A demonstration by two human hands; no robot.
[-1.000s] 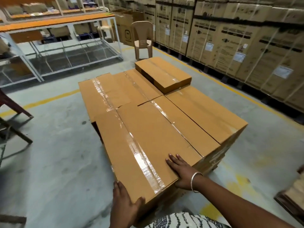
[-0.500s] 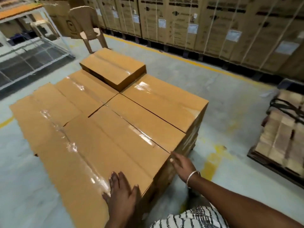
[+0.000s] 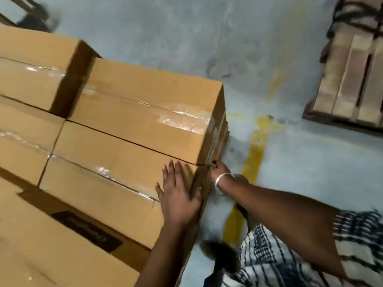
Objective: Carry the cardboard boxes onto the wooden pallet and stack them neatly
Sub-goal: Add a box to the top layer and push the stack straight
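A person's left hand (image 3: 178, 195) lies flat on top of the nearest corner cardboard box (image 3: 107, 183), fingers straight and slightly spread, palm pressing the lid close to its right edge. The right hand (image 3: 219, 170) reaches lower, around the side of the same stack at the corner; its fingers curl against the box's end wall just under the top seam, but they are partly hidden, so whether they pinch anything cannot be told. A silver bangle (image 3: 222, 178) circles that wrist.

At the bottom right hangs a black-and-white patterned garment (image 3: 290, 255) with a fringe. A foot (image 3: 215, 251) shows dimly on the floor beside the stack.

The boxes form a tight stack (image 3: 134, 112) filling the left half of the view: plain brown corrugated card, rectangular, lids sealed with glossy clear tape along the middle seams. They sit edge to edge with narrow dark gaps between them. One box at lower left carries a dark printed label (image 3: 87, 230), too blurred to read. A higher box (image 3: 37, 65) stands at the far left.

The floor (image 3: 290, 162) is smooth grey concrete with a worn yellow painted line (image 3: 252, 160) running beside the stack. Farther off at upper right rests a wooden pallet (image 3: 350, 79), pale slats with dark gaps, well apart from the boxes.
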